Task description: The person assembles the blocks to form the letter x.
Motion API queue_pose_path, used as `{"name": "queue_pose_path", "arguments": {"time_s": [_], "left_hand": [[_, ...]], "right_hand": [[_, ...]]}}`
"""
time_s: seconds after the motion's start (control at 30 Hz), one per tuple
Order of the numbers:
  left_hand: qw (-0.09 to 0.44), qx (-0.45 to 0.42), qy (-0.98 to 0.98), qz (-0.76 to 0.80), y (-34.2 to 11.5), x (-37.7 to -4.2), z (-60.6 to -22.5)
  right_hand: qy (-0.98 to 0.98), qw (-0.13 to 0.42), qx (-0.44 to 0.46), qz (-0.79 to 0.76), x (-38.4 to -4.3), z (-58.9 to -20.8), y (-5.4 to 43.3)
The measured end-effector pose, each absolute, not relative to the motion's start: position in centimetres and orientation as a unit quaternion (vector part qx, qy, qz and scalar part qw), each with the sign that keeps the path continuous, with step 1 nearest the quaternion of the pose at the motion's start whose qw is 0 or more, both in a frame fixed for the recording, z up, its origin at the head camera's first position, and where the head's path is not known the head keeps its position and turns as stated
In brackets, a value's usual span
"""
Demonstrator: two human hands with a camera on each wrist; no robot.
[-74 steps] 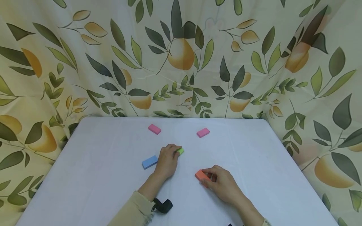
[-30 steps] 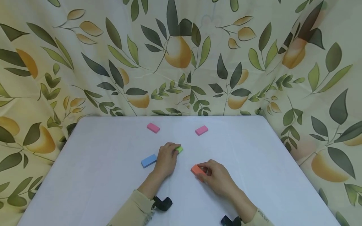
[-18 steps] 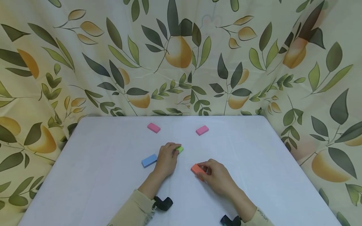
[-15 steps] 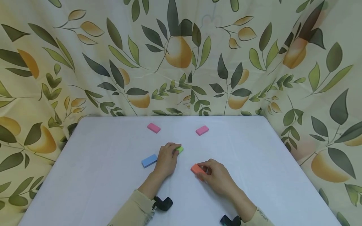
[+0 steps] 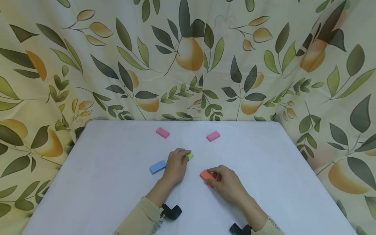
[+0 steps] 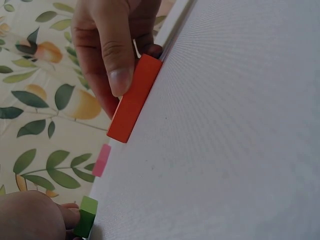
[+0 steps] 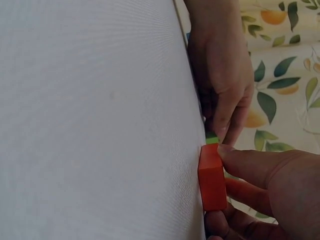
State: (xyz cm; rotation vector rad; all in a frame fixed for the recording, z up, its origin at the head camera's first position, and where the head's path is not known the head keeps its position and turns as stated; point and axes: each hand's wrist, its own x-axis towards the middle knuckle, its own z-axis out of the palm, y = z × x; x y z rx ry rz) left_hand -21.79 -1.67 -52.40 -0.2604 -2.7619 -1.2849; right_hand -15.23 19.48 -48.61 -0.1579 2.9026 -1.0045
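My left hand (image 5: 175,165) pinches a small green block (image 5: 190,155) near the middle of the white table; in the head view the fingers cover most of it. Its end shows as a green block (image 6: 86,216) in the left wrist view. To the right and nearer, my right hand (image 5: 229,183) grips an orange rectangular block (image 5: 207,176) between thumb and fingers. The right wrist view shows the orange block (image 7: 212,177) up close, its long side against the thumb. A blue block (image 5: 157,166) lies just left of my left hand, partly behind it.
Two pink blocks, a left one (image 5: 163,133) and a right one (image 5: 213,136), lie toward the table's far edge. Behind the white table (image 5: 102,182) hangs a curtain (image 5: 188,91) printed with fruit and leaves. Black wrist cameras (image 5: 172,212) sit at both cuffs.
Since the earliest frame my right hand has shifted slightly away from me with the orange block. My left hand stays on the green block. The head view has swayed a little.
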Motion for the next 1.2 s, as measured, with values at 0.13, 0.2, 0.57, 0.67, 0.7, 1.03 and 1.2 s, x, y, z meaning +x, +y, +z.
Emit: {"name": "queue_pose_path", "arguments": {"time_s": [0.13,0.2,0.57,0.67,0.7,1.03,1.2], "left_hand": [[0.046,-0.085,-0.903,-0.418,-1.8,-21.75,-52.42],[0.048,-0.088,-0.903,-0.417,-1.77,-21.79,-52.4],[0.046,-0.093,-0.906,-0.409,-1.55,-21.96,-52.31],[0.05,-0.09,-0.908,-0.405,-1.71,-21.95,-52.37],[0.049,-0.089,-0.909,-0.404,-1.77,-21.94,-52.41],[0.043,-0.091,-0.907,-0.409,-1.81,-22.08,-52.24],[0.043,-0.092,-0.907,-0.409,-1.88,-21.97,-52.27]], "right_hand": [[0.943,0.035,-0.047,-0.329,-15.33,-48.68,19.35],[0.943,0.035,-0.046,-0.328,-15.41,-48.68,19.35],[0.945,0.038,-0.049,-0.321,-15.78,-48.67,19.39],[0.945,0.037,-0.055,-0.321,-15.93,-48.74,19.2],[0.945,0.037,-0.057,-0.321,-15.98,-48.79,19.13],[0.945,0.035,-0.061,-0.32,-16.22,-48.57,19.01],[0.945,0.036,-0.056,-0.321,-16.24,-48.53,18.84]]}}
